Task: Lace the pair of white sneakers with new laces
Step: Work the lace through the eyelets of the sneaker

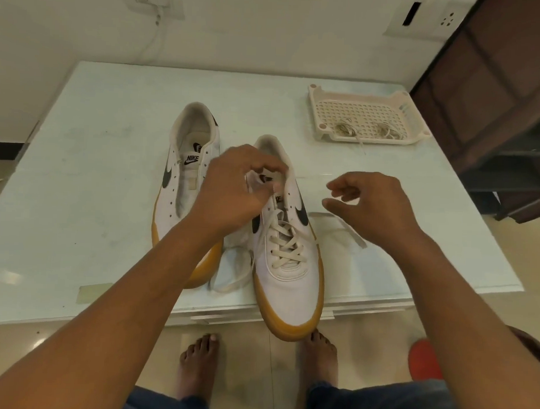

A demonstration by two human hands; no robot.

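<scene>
Two white sneakers with tan soles lie on a white table (97, 131). The left sneaker (183, 183) has no lace in its eyelets. The right sneaker (288, 260) carries a cream lace (284, 238) crossed up several rows. My left hand (232, 184) is over that shoe's tongue, its fingertips pinching the lace near the top eyelets. My right hand (366, 204) hovers to the right of the shoe with fingers loosely curled and nothing plainly held. A loose lace end (350, 231) lies on the table under it. Another lace end loops off the shoe's left side (232, 282).
A cream perforated plastic tray (315, 108) at the back right holds two bundles of old laces (366, 129). A dark wooden cabinet (496, 90) stands to the right. My bare feet (199, 361) are on the tiled floor below the table edge; a red object (422, 359) lies nearby.
</scene>
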